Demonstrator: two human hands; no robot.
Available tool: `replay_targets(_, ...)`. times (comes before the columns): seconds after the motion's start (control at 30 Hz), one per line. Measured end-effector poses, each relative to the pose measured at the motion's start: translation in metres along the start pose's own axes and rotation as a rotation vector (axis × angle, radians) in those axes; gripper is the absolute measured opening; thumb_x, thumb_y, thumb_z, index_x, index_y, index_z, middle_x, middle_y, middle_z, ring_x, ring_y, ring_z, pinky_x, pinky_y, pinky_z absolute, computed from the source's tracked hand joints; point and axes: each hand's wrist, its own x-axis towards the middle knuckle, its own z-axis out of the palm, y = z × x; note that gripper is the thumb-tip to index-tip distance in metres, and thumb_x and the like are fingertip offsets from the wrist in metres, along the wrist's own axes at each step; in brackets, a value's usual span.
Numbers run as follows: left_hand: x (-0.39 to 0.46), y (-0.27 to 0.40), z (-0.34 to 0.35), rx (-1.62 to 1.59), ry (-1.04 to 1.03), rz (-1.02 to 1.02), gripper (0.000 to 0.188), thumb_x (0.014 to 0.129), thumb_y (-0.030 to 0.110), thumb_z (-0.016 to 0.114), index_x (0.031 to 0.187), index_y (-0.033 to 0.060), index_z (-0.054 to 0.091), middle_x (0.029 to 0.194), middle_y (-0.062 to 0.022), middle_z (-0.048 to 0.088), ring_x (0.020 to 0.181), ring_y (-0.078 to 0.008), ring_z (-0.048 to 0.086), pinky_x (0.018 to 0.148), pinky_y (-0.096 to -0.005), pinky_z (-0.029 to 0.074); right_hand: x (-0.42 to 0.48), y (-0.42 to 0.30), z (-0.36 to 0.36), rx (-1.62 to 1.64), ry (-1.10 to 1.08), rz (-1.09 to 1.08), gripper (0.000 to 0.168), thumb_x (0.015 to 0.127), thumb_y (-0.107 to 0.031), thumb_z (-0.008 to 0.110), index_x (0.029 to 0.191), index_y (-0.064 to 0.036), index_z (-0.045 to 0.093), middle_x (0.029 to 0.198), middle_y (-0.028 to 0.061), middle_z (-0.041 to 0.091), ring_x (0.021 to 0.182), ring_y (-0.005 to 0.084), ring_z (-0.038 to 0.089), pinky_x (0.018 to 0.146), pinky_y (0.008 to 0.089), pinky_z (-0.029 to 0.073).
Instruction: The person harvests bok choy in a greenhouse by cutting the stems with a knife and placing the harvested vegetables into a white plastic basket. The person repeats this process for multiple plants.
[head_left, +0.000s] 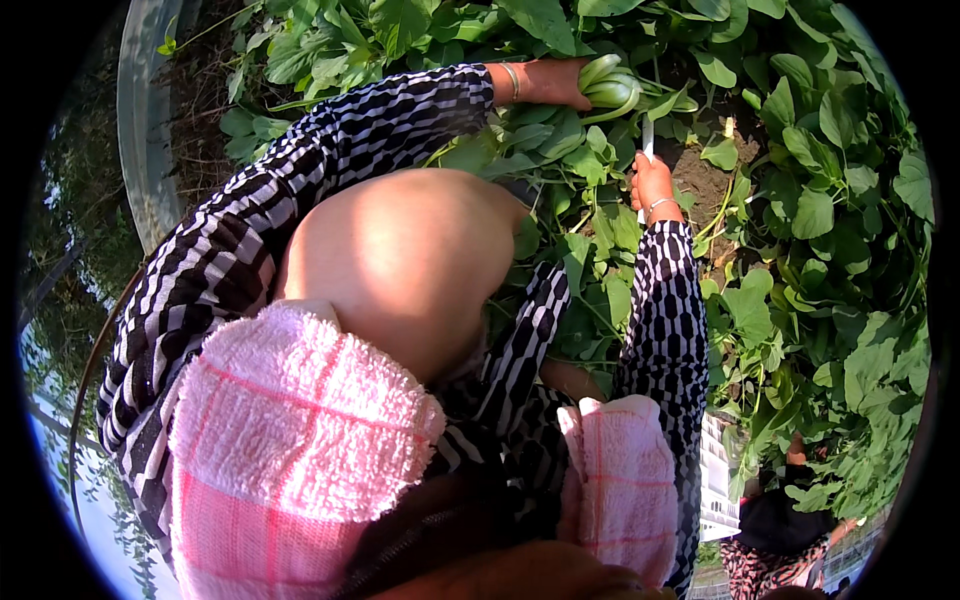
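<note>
A leafy green vegetable with thick pale stalks (611, 88) is held in my left hand (551, 81) at the top of the view, its cut-looking base turned up. Below and to the right of it, my right hand (652, 187) is closed around the handle of a knife (648, 136). The knife's white part points up toward the vegetable's stalks; leaves hide its far end, and I cannot tell whether it touches them. Green leaves and brown soil (699, 176) lie around both hands.
Dense leafy plants (814, 210) stand along the right. A pale curved sheet or edging (142, 127) runs at the upper left. At the lower right are a white plastic crate (718, 480) and another person (784, 525). My bare knee (405, 247) fills the middle.
</note>
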Motion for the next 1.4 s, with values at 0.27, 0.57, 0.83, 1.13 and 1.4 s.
replay_targets(0.27,-0.022,-0.01,0.001,0.057,0.145,0.06,0.055,0.064,0.027,0.07,0.109,0.0028,0.05,0.094,-0.0155,0.061,0.088,-0.0255,0.058,0.082,-0.032,0.044,-0.032,0.002,0.004,0.604,0.239,-0.299,0.015,0.085,-0.022,0.05,0.082,-0.01,0.041,0.053,-0.0014,0.035,0.037,0.0082,0.031,0.032,0.024,0.025)
replay_targets(0.57,-0.053,0.029,-0.002,-0.011,0.076,0.272,0.042,0.067,0.018,0.068,0.101,0.0054,0.047,0.086,-0.0115,0.06,0.079,-0.0215,0.059,0.071,-0.0304,0.047,-0.027,-0.058,-0.015,1.043,-0.12,-0.344,0.018,0.083,-0.03,0.055,0.087,-0.013,0.051,0.071,-0.0019,0.05,0.048,0.0104,0.04,0.039,0.0226,0.028)
replay_targets(0.83,-0.075,0.076,-0.015,-0.045,0.121,0.474,0.04,0.064,0.016,0.068,0.099,0.0054,0.051,0.083,-0.0133,0.058,0.079,-0.0272,0.058,0.07,-0.0339,0.046,-0.056,-0.06,-0.032,1.086,-0.076,-0.523,0.028,0.082,-0.027,0.058,0.101,-0.006,0.054,0.085,0.0061,0.061,0.072,0.0188,0.059,0.054,0.0271,0.048)
replay_targets(1.13,-0.095,0.178,-0.037,0.01,0.107,0.894,0.047,0.06,0.013,0.069,0.102,0.0034,0.051,0.092,-0.0112,0.057,0.082,-0.0287,0.056,0.073,-0.0339,0.046,-0.184,-0.083,-0.1,1.185,-0.03,-0.826,0.024,0.085,-0.011,0.05,0.108,-0.009,0.053,0.091,0.0073,0.059,0.079,0.0205,0.059,0.069,0.0388,0.052)
replay_targets(1.4,-0.122,0.264,-0.056,-0.113,-0.019,0.984,0.048,0.064,0.02,0.068,0.105,0.0039,0.049,0.091,-0.0087,0.058,0.084,-0.0164,0.056,0.073,-0.0288,0.046,-0.294,-0.097,-0.151,1.0,0.199,-1.262,0.021,0.085,-0.027,0.053,0.089,-0.006,0.054,0.083,0.0042,0.056,0.079,0.0195,0.056,0.072,0.0373,0.049)
